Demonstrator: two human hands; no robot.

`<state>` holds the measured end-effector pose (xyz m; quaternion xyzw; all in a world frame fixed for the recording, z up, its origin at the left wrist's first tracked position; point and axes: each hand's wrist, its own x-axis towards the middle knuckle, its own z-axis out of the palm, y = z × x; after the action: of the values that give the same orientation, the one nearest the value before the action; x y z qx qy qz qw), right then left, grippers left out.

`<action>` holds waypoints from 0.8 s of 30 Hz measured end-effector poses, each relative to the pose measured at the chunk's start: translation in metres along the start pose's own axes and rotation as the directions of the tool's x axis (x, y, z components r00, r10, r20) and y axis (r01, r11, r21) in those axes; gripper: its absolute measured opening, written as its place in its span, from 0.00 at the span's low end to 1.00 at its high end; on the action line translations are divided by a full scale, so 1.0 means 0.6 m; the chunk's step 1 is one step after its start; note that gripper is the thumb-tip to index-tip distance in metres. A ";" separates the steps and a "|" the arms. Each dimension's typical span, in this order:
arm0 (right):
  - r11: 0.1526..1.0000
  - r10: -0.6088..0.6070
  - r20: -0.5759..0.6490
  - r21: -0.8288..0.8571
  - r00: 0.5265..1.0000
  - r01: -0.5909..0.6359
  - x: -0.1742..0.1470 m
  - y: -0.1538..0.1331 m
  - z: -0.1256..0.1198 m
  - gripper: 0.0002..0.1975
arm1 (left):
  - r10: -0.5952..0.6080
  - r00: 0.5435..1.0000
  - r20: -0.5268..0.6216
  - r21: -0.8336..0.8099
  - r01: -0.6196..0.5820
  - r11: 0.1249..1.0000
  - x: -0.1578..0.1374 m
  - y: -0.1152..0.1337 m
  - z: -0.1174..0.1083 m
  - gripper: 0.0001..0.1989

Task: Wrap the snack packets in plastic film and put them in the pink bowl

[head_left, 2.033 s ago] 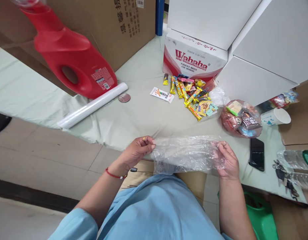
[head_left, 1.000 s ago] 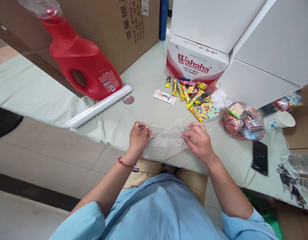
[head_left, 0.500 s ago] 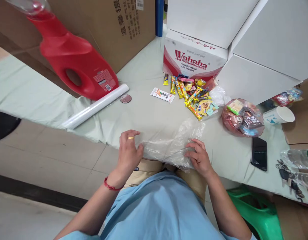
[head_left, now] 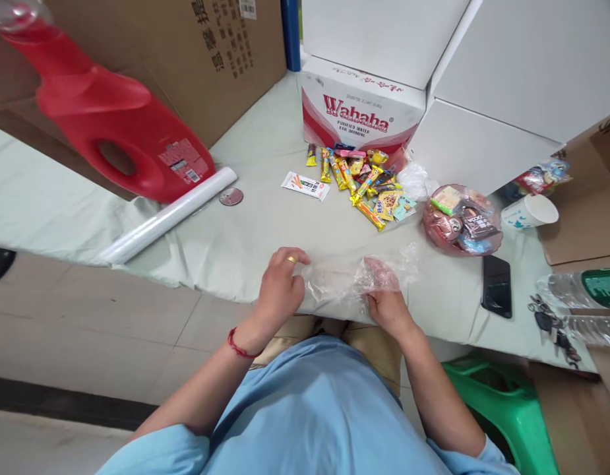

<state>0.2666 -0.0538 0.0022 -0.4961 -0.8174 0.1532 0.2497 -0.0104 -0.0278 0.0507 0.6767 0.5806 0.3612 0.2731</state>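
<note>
Between my hands hangs a crumpled sheet of clear plastic wrap (head_left: 329,280), just above the table's front edge. My left hand (head_left: 283,280) pinches its left end between thumb and fingers; a gold ring is on one finger. My right hand (head_left: 385,290) is closed on the right part, with wrap lying over its fingers, so the fingertips show only through the film. A roll of plastic wrap (head_left: 171,214) lies at the left by a round disc (head_left: 231,196). A bowl of snacks (head_left: 463,221), apparently wrapped in film, stands right of my hands.
Wrapped snacks (head_left: 366,175) lie piled before a Wahaba-style water carton (head_left: 361,109), a white packet (head_left: 305,185) beside them. A red jug (head_left: 121,125) stands left. On the right are a paper cup (head_left: 529,212), phone (head_left: 496,285), keys (head_left: 552,326) and bottles (head_left: 581,290). A green stool (head_left: 502,409) stands below.
Both hands have closed on the wrap and lifted it; it is more bunched now. My right hand has film over its fingers. The view has shifted to the right.
</note>
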 end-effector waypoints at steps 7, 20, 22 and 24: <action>0.989 0.009 0.243 -0.144 0.970 0.027 0.036 -0.026 -0.014 0.17 | -0.164 0.986 -0.026 -0.137 0.159 0.978 0.057 0.069 -0.042 0.09; 0.995 -0.020 0.269 -0.089 0.963 0.045 0.064 -0.003 -0.040 0.15 | -0.026 0.964 0.264 -0.017 0.031 0.999 0.132 0.004 0.051 0.15; 0.998 -0.040 0.183 -0.039 0.982 0.048 0.050 0.025 -0.038 0.16 | -0.149 0.987 0.055 0.089 0.144 0.986 0.135 -0.021 0.043 0.15; 0.999 -0.048 0.111 -0.005 0.993 0.049 0.038 0.050 -0.034 0.17 | -0.233 0.968 -0.093 0.197 0.247 0.949 0.136 -0.040 0.038 0.14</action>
<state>0.2916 -0.0196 0.0102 -0.4676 -0.8424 0.1713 0.2057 -0.0008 0.0576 0.0324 0.6131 0.7020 0.2856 0.2231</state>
